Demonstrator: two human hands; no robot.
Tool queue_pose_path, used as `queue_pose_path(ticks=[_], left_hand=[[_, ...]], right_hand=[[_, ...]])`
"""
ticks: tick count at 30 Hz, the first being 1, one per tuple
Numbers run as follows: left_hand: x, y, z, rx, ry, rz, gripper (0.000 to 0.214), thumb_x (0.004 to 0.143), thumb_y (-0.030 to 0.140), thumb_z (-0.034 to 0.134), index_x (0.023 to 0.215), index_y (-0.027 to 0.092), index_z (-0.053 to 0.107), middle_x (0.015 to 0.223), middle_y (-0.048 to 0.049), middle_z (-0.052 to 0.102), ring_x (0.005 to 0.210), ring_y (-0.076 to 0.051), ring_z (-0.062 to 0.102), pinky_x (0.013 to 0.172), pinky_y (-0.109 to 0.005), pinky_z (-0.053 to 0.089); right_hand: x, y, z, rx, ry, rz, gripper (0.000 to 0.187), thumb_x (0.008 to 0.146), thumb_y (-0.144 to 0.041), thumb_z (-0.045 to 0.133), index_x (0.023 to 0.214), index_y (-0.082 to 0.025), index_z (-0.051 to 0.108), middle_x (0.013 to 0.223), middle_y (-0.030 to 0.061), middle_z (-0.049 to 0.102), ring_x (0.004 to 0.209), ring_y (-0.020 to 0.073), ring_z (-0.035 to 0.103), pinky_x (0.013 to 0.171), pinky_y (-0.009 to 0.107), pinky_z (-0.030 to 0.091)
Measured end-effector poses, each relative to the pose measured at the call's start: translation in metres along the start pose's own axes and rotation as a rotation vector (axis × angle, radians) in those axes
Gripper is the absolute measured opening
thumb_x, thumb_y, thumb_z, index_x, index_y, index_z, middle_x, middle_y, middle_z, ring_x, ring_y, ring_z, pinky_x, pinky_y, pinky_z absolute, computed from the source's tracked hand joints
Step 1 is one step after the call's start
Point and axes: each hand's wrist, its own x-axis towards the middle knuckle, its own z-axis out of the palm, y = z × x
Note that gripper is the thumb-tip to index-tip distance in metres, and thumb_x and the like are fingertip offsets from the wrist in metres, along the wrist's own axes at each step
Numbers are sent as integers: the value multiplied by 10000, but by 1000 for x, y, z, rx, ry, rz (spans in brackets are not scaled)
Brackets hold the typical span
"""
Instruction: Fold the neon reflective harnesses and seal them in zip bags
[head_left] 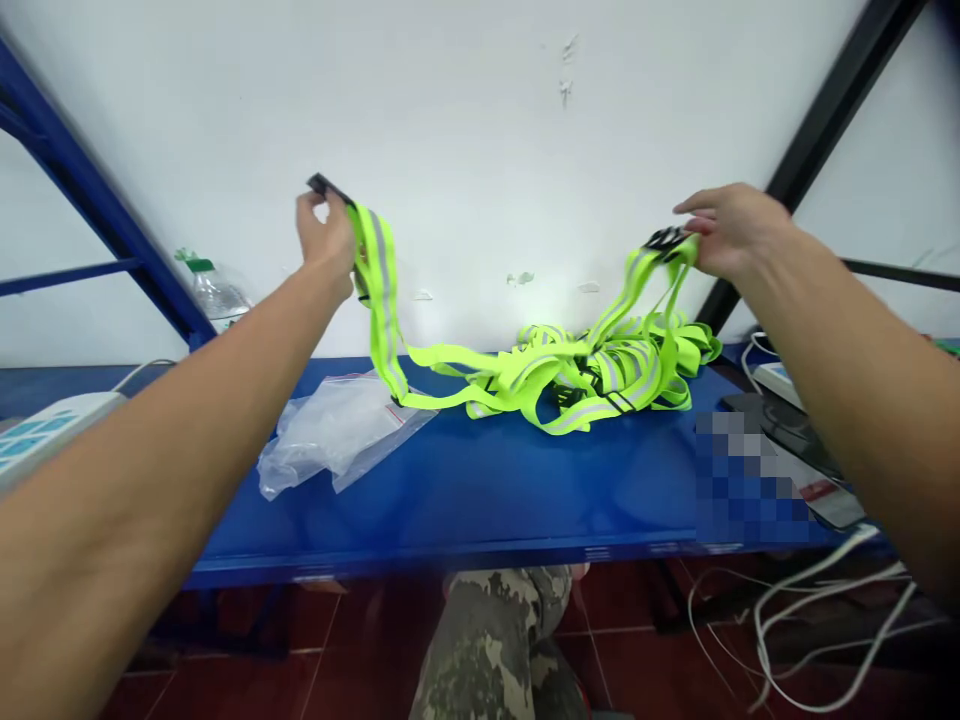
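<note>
A neon yellow-green reflective strap with a grey stripe hangs in a loose curve between my two hands. My left hand, raised on the left, pinches the strap at its black end. Over on the right, my right hand grips another part of the strap beside a black buckle; its index finger is stretched out. Below, the strap runs down into a heap of similar straps on the blue table. Where the held strap ends within that heap I cannot tell.
Clear plastic bags lie left of the heap. A white power strip sits at the far left, near a plastic bottle. Dark devices rest at the right. White cables hang below the table edge.
</note>
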Motion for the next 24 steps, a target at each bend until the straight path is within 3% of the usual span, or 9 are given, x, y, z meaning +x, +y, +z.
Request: queue_pose_path(ticks=[3, 5, 9, 11, 14, 16, 19, 22, 24], left_hand=[[-12, 5, 24, -30, -96, 100, 605, 866, 691, 458, 1309, 308, 309, 954, 10, 578, 1172, -208, 446, 831, -322, 362], [-25, 8, 38, -74, -148, 139, 612, 787, 654, 589, 1245, 279, 436, 897, -26, 596, 1045, -239, 557, 759, -331, 417], [-52, 11, 61, -89, -257, 150, 584, 717, 573, 667, 1171, 222, 559, 953, -82, 616, 948, -274, 628, 721, -367, 495], [-61, 10, 69, -62, -305, 164, 558, 719, 529, 681, 1164, 205, 589, 993, -97, 619, 948, -281, 633, 747, -392, 512], [-67, 7, 76, -32, -354, 189, 509, 752, 470, 673, 1176, 197, 604, 1050, -108, 628, 978, -284, 627, 800, -432, 514], [-69, 6, 78, -27, -380, 194, 496, 776, 440, 651, 1203, 193, 593, 1102, -117, 632, 1012, -284, 615, 832, -450, 509], [-72, 5, 75, -32, -388, 187, 501, 800, 424, 616, 1240, 190, 569, 1164, -122, 629, 1045, -277, 601, 857, -453, 505], [-74, 7, 71, -53, -364, 175, 511, 808, 445, 580, 1250, 190, 564, 1154, -117, 626, 1035, -274, 603, 848, -445, 511], [-75, 8, 68, -55, -338, 170, 509, 807, 453, 559, 1241, 187, 572, 1105, -109, 626, 1016, -272, 610, 841, -441, 514]], right_hand=[[-16, 8, 16, -29, -180, -65, 293, 686, 128, 530, 818, -129, 582, 693, -21, 489, 556, 57, 452, 610, 266, 472], [-24, 18, 19, -85, -336, -82, 254, 700, 59, 607, 862, -137, 623, 693, -1, 546, 609, 113, 565, 702, 343, 548], [-43, 45, 19, -494, -645, -62, 115, 769, -254, 729, 845, -175, 692, 771, 68, 667, 694, 190, 640, 713, 398, 571], [-55, 58, 22, -765, -807, -143, 240, 735, -416, 766, 798, -188, 725, 857, 97, 713, 780, 231, 657, 709, 383, 553], [-73, 74, 34, -1090, -1045, -309, 373, 647, -530, 800, 826, -205, 756, 894, 68, 737, 864, 266, 666, 726, 350, 512], [-82, 83, 45, -1283, -1093, -344, 413, 626, -515, 808, 876, -191, 756, 865, 59, 735, 845, 269, 669, 702, 335, 487], [-86, 96, 57, -1460, -1031, -343, 494, 617, -491, 809, 974, -159, 733, 895, 88, 724, 843, 271, 662, 675, 328, 466], [-84, 105, 60, -1489, -990, -317, 500, 620, -551, 785, 918, -156, 715, 878, 98, 703, 816, 264, 639, 642, 328, 441], [-84, 106, 57, -1420, -1065, -271, 390, 645, -518, 764, 804, -170, 687, 780, 59, 672, 732, 223, 606, 605, 312, 413]])
